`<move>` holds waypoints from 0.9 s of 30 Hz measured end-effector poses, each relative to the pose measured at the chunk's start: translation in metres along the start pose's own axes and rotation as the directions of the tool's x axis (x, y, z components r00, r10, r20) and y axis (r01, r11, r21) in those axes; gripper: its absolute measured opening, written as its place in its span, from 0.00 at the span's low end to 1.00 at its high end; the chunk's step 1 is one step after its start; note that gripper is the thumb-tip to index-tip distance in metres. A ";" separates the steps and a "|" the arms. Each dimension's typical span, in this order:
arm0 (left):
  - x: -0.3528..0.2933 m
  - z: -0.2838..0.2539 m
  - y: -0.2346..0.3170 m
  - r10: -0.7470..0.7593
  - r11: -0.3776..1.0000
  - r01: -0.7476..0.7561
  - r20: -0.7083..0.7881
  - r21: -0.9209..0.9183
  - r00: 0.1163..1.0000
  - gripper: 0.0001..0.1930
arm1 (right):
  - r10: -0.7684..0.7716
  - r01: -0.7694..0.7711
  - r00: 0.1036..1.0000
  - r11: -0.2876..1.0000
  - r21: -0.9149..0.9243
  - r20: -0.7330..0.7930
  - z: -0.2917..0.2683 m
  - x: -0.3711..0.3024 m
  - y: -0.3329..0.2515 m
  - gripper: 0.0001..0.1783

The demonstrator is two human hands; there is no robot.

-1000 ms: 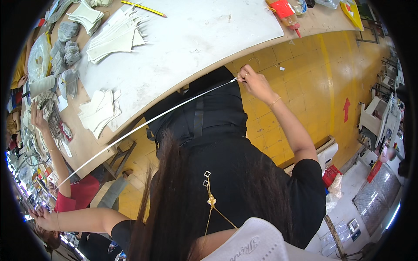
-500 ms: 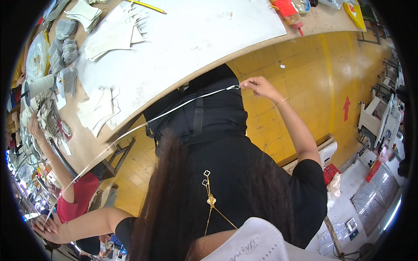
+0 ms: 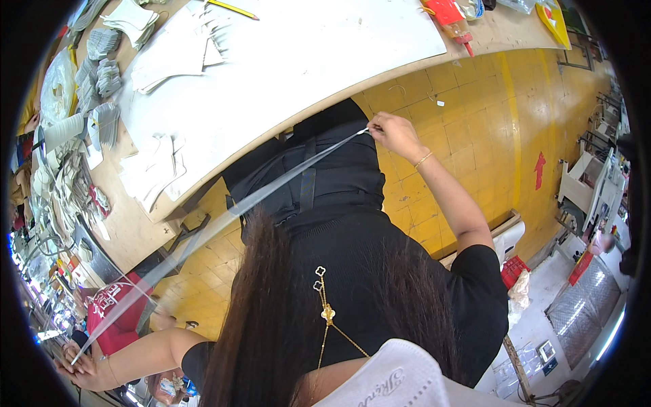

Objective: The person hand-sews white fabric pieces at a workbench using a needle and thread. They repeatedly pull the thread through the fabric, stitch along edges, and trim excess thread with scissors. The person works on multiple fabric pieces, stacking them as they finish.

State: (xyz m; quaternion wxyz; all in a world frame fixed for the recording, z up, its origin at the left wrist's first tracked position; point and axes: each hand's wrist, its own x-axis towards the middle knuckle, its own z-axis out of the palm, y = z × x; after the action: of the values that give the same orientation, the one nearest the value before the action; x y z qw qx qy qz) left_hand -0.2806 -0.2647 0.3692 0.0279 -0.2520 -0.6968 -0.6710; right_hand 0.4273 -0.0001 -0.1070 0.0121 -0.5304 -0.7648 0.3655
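A thin white cord (image 3: 264, 193) runs diagonally between my two hands, crossing in front of my black clothes. It is smeared by motion into a pale band along most of its length. My right hand (image 3: 395, 136), past the table's front edge and above the yellow floor, pinches the cord's upper end. Far out at the lower left, my left hand (image 3: 79, 370) is closed on the other end, with my arm stretched sideways. The loop at the right end is mostly hidden by my right fingers.
Stacks of pale cut pieces (image 3: 180, 57) and grey bundles (image 3: 102, 44) lie on the table (image 3: 146, 237), around a large white sheet (image 3: 305, 54). A yellow pencil (image 3: 232, 9) and a red bottle (image 3: 451, 24) lie at the back. A person in red (image 3: 119, 308) is near my left arm.
The cord has gone from a sharp line to a wide blur. My right hand has shifted slightly left and up. The other person's arm has withdrawn from the table's left end.
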 end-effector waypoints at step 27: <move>0.153 -0.018 -0.111 -0.260 0.960 0.251 -0.060 -0.126 0.964 0.15 | 0.587 -0.964 0.258 0.107 -0.243 -0.768 -0.274 -0.335 0.385 0.13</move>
State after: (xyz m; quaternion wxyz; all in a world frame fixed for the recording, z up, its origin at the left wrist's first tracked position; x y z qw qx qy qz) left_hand -0.4622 -0.2308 0.3262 -0.0472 -0.1354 -0.6814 -0.7177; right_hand 0.9936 -0.0599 -0.0026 -0.1990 -0.8917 -0.3748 -0.1573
